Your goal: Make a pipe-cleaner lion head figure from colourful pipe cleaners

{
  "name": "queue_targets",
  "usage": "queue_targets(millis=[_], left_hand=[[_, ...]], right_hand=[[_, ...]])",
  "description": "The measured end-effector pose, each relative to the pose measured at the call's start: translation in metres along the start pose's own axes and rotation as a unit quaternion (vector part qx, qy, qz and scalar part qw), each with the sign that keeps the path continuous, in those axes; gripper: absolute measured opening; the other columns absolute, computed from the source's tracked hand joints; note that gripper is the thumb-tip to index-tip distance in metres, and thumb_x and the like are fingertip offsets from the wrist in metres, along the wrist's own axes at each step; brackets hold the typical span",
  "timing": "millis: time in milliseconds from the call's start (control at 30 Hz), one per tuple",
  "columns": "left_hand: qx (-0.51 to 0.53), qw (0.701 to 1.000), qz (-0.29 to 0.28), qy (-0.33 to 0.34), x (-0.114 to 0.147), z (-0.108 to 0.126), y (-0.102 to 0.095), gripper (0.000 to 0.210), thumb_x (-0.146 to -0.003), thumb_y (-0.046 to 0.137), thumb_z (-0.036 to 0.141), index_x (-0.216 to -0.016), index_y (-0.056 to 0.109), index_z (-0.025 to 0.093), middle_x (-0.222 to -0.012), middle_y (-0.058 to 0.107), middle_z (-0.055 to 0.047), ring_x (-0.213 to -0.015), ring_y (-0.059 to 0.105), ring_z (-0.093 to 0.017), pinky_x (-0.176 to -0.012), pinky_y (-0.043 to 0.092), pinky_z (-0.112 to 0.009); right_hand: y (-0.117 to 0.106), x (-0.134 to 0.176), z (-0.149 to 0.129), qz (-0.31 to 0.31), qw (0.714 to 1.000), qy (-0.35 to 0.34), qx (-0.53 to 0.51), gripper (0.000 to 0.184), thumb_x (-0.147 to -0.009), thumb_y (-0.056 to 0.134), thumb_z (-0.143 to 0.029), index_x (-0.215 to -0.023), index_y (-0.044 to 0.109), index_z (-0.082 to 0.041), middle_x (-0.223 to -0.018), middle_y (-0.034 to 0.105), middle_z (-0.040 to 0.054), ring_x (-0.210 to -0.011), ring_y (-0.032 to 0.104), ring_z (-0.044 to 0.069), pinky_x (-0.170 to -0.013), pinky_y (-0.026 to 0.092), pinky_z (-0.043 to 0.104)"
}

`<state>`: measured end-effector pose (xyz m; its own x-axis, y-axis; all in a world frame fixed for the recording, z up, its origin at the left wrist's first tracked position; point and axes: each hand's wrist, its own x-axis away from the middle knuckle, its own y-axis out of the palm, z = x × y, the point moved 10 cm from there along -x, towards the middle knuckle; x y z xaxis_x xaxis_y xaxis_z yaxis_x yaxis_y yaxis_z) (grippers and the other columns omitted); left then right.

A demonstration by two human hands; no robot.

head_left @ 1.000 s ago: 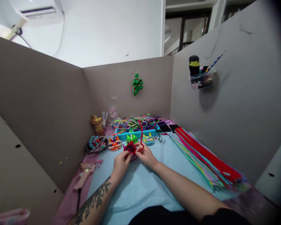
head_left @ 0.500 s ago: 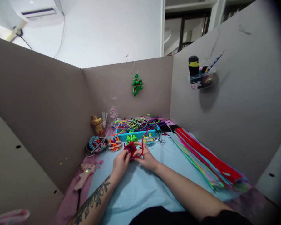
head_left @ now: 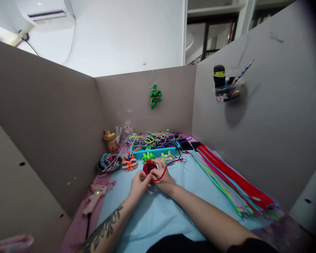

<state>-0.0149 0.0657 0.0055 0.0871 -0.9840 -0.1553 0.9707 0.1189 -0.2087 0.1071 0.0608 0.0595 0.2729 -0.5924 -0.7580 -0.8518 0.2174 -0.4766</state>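
Note:
A dark red piece made of bent pipe cleaners (head_left: 149, 168) is held up between both hands over the light blue cloth (head_left: 160, 214). My left hand (head_left: 139, 183) pinches its lower left edge with thumb and fingers. My right hand (head_left: 162, 177) is closed on its right side, the fingers reaching behind it. One loose red pipe cleaner end (head_left: 171, 163) curves out to the right past my right hand. Just behind the piece stand a green pipe-cleaner figure (head_left: 148, 157) and a yellow and blue one (head_left: 166, 156); an orange and white one (head_left: 129, 162) sits to the left.
A blue tray (head_left: 158, 152) heaped with colourful pipe cleaners stands at the back. Bundles of straight pipe cleaners (head_left: 231, 179) lie along the right. At left are a dark bowl (head_left: 109, 170) and a pink glue gun (head_left: 96, 199). Grey panels (head_left: 142, 116) surround the table.
The red piece has turned in my hands, and its loose end has swung from upright down to the right. My left hand has shifted slightly right and lower along the piece.

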Motion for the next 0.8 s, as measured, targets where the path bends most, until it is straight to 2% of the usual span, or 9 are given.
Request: queue_targets(millis=[100,200,333,500,800], left_hand=[[0.093,0.994,-0.030,-0.055,0.000,-0.014,0.010,0.044,-0.062,0.071,0.049,-0.071,0.038,0.021,-0.051,0.058,0.005,-0.045,0.057,-0.012,-0.042,0.039,-0.019],[0.102,0.994,-0.031,-0.037,-0.003,-0.009,0.006,0.039,-0.062,0.073,0.042,-0.071,0.042,0.020,-0.047,0.054,0.008,-0.043,0.054,-0.011,-0.044,0.040,-0.019],[-0.058,0.995,-0.034,0.072,-0.005,0.021,-0.006,0.017,-0.071,0.065,0.031,-0.076,0.056,0.017,-0.059,0.062,0.003,-0.055,0.059,-0.013,-0.054,0.044,-0.022],[-0.252,0.946,-0.045,0.200,0.002,0.053,-0.007,0.013,-0.079,0.057,0.023,-0.085,0.067,0.019,-0.083,0.070,-0.004,-0.076,0.062,-0.017,-0.071,0.046,-0.027],[-0.306,0.914,-0.117,0.241,0.006,0.064,0.006,0.014,-0.079,0.053,0.015,-0.072,0.065,0.017,-0.073,0.065,-0.003,-0.070,0.057,-0.015,-0.065,0.042,-0.023]], right_hand=[[-0.001,0.000,-0.006,-0.009,1.000,-0.018,0.006,0.015,-0.072,0.059,-0.011,-0.076,0.068,-0.023,-0.128,0.046,0.0049,-0.123,0.031,0.028,-0.105,0.029,0.050],[-0.006,-0.001,-0.009,-0.003,1.000,-0.019,0.004,0.017,-0.073,0.057,-0.009,-0.078,0.067,-0.022,-0.125,0.047,0.0060,-0.121,0.034,0.027,-0.104,0.030,0.050],[-0.010,-0.004,-0.003,-0.010,1.000,0.006,-0.022,0.016,-0.075,0.057,-0.009,-0.075,0.067,-0.022,-0.118,0.047,0.0069,-0.116,0.039,0.026,-0.100,0.034,0.049],[-0.004,-0.006,0.008,-0.057,0.995,0.032,-0.070,0.014,-0.074,0.059,-0.009,-0.072,0.067,-0.021,-0.121,0.043,0.0068,-0.118,0.040,0.026,-0.098,0.035,0.045],[-0.003,-0.007,0.011,-0.086,0.991,0.041,-0.099,0.011,-0.075,0.061,-0.013,-0.068,0.068,-0.019,-0.127,0.039,0.0073,-0.124,0.037,0.027,-0.099,0.034,0.042]])
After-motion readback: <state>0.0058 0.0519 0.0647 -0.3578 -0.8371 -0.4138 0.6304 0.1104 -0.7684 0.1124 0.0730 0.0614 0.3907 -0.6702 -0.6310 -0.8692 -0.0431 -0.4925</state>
